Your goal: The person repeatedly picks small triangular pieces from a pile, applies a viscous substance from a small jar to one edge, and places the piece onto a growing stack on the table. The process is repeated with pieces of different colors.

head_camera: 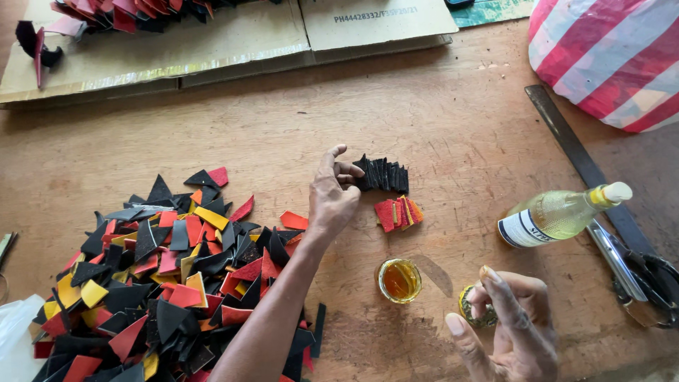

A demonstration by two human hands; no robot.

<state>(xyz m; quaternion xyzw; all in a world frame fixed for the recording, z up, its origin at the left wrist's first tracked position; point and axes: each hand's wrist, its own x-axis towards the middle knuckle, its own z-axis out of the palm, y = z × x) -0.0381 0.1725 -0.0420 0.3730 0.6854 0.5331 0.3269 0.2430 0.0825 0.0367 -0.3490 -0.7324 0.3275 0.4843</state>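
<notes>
On the left of the worn wooden counter (453, 120) lies a big loose heap of black, red, orange and yellow triangular leather offcuts (163, 283), still unsorted. The left hand (332, 198) reaches past it, grip pinched on the near end of a short overlapped row of black triangular pieces (385, 175); below that sits a smaller row of red and orange pieces (398, 212). So only two short rows look arranged, the heap remaining. Further right stand a small glass of amber liquid (399, 280) and a lying pale yellow bottle (559, 214). The right hand (513, 329) hovers open-fingered, holding nothing, beside a small round lid (472, 308).
</notes>
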